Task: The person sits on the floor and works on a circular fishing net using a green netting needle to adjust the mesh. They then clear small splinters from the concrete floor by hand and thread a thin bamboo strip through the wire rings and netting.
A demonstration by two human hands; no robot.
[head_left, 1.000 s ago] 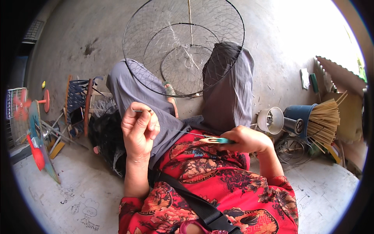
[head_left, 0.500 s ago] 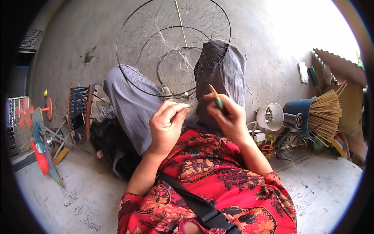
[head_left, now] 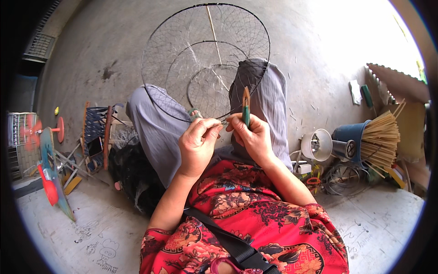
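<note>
In the head view, the left hand has its thumb and forefinger pressed together; what is between them is too small to tell. The right hand, just beside it, grips the green shuttle, whose wooden tip points away from the person. The hooped net is in front of the knees, its near rim close to the fingertips.

The person wears a red blouse patterned with peach and black flowers and fret-bordered medallions, its sleeves ending near the elbows, a black webbing strap with a plastic buckle, and loose grey trousers.
</note>
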